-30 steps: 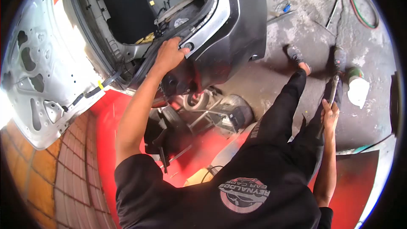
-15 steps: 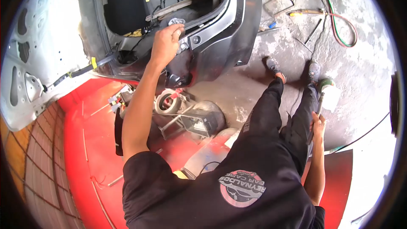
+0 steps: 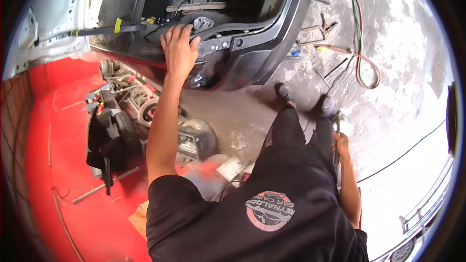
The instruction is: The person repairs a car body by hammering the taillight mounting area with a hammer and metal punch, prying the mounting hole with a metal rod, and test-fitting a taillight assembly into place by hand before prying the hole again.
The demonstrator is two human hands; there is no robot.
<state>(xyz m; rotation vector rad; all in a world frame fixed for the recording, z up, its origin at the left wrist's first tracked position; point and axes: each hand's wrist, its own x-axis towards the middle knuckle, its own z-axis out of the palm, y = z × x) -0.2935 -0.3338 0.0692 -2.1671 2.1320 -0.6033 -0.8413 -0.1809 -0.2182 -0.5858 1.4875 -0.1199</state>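
Observation:
My left hand lies with its fingers apart on the edge of the dark car body, below the rear opening. A crumpled grey cloth sits just beyond its fingertips, inside the sill. Low at my right side, my right hand is wrapped round a long, slim tool that points up and down beside my leg. Its exact kind is hard to make out.
Red and green hoses and scattered tools lie on the concrete floor at right. A raised pale panel with a dark strut stands at left. Car parts and a lamp unit lie below.
My left hand has come down from above the sill onto the body edge, its fingers spreading. My right hand keeps the tool. The view has shifted, showing more parts at left.

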